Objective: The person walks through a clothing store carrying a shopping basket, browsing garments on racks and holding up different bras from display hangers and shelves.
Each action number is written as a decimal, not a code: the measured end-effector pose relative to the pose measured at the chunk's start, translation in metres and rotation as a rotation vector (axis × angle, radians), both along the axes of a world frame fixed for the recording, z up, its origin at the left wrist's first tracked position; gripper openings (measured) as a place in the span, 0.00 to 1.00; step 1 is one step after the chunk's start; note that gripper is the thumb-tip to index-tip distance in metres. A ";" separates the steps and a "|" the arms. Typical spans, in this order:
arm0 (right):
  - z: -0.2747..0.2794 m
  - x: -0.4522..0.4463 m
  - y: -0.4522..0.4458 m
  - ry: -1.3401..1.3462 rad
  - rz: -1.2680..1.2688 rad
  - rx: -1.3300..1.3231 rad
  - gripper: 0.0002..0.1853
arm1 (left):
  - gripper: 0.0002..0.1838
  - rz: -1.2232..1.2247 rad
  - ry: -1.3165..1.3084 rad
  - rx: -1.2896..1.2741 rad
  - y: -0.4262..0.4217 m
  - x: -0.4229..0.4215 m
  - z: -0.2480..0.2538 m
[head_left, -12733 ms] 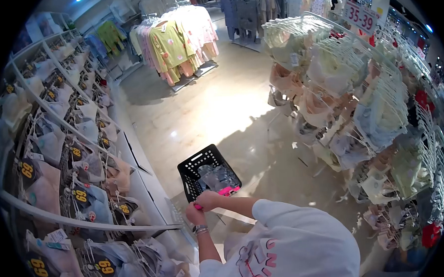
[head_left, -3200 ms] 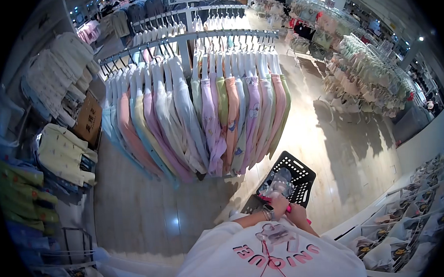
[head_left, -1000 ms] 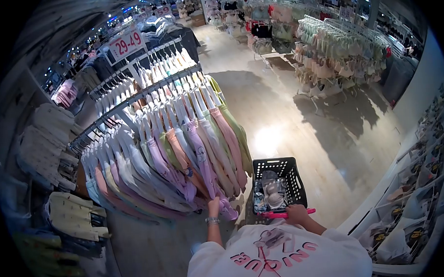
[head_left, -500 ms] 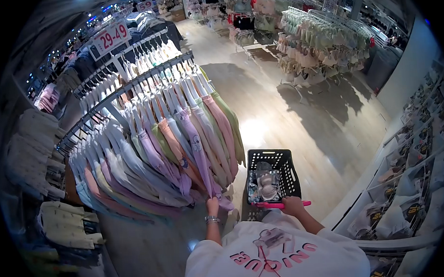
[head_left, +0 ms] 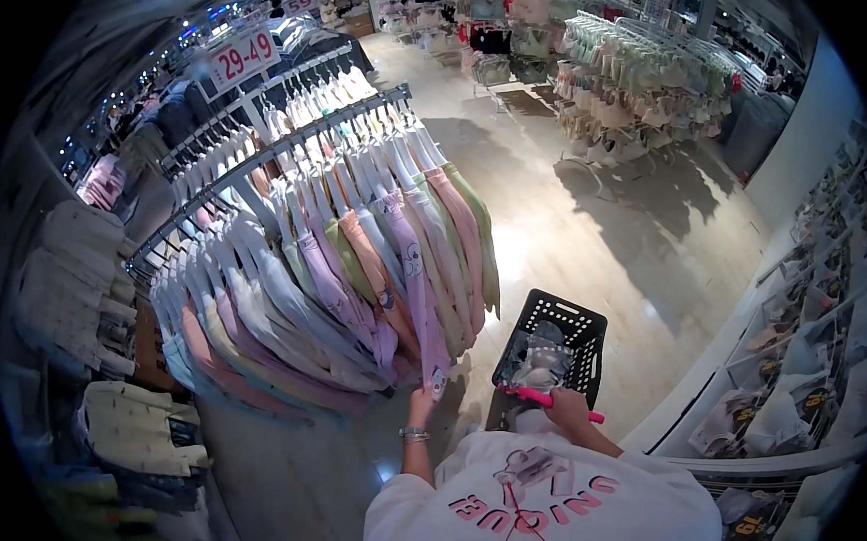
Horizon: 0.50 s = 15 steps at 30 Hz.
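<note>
My left hand (head_left: 421, 406) is closed on the lower end of a purple printed garment (head_left: 421, 310), which hangs among several pastel garments on a rack (head_left: 264, 150). A bracelet or watch circles that wrist. Around the pink handle (head_left: 533, 395) of a black basket (head_left: 592, 346), the fingers of my right hand (head_left: 568, 407) are wrapped. Inside the basket lie a pale bra-like item and other packed items (head_left: 542, 358).
A red-numbered sign (head_left: 245, 58) tops the rack. Folded-over clothes (head_left: 145, 428) hang at the left. Bras fill a display (head_left: 792, 390) at the right and a hanging rack (head_left: 638, 87) further back.
I have turned from the bra shelves to the garment rack. My left hand left the basket handle and took hold of the purple garment, now pulled slightly outward. The basket has tilted round to the right.
</note>
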State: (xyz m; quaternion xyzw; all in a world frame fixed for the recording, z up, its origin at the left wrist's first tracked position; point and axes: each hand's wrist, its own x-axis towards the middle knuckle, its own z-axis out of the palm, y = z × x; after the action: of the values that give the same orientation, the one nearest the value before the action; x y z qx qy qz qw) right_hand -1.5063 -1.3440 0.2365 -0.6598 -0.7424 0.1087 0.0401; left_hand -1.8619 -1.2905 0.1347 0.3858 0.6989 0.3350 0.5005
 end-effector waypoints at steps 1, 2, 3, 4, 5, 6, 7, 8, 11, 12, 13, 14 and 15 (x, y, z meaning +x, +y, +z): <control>0.004 -0.005 0.001 -0.002 -0.020 -0.009 0.11 | 0.22 -0.008 -0.046 -0.010 -0.001 -0.004 -0.016; 0.009 -0.010 0.001 -0.005 -0.040 -0.016 0.11 | 0.22 -0.017 -0.092 -0.019 0.000 -0.007 -0.033; 0.012 -0.014 0.002 -0.007 -0.061 -0.023 0.11 | 0.21 -0.027 -0.139 -0.027 0.001 -0.007 -0.032; 0.008 -0.017 0.004 -0.006 -0.082 -0.038 0.10 | 0.20 -0.027 -0.244 -0.038 0.000 -0.008 -0.032; 0.003 -0.017 0.005 -0.005 -0.103 -0.056 0.10 | 0.20 -0.026 -0.350 -0.050 -0.004 -0.005 -0.032; 0.001 -0.018 0.006 -0.005 -0.123 -0.075 0.10 | 0.19 -0.024 -0.456 -0.063 -0.008 0.001 -0.020; 0.004 -0.020 0.007 0.006 -0.145 -0.105 0.10 | 0.18 0.035 -0.663 -0.082 -0.012 0.008 0.002; 0.009 -0.022 0.010 0.019 -0.165 -0.137 0.10 | 0.18 0.096 -0.870 -0.100 -0.016 0.016 0.033; 0.011 -0.028 0.015 0.053 -0.182 -0.160 0.10 | 0.19 0.208 -1.178 -0.161 -0.033 0.024 0.079; 0.012 -0.027 0.016 0.061 -0.180 -0.155 0.10 | 0.20 0.232 -1.233 -0.182 -0.038 0.026 0.083; 0.010 -0.025 0.017 0.066 -0.174 -0.149 0.10 | 0.20 0.181 -1.223 -0.190 -0.043 0.025 0.083; 0.007 -0.023 0.018 0.071 -0.170 -0.141 0.11 | 0.20 0.128 -1.212 -0.196 -0.050 0.024 0.083; 0.008 -0.024 0.021 0.078 -0.167 -0.132 0.11 | 0.21 0.073 -1.199 -0.201 -0.054 0.022 0.081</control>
State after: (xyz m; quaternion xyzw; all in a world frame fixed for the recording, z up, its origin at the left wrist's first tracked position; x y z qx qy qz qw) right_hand -1.5302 -1.3225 0.2444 -0.7158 -0.6741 0.1793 0.0342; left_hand -1.8394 -1.3450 0.2153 0.0567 0.3363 0.4430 0.8291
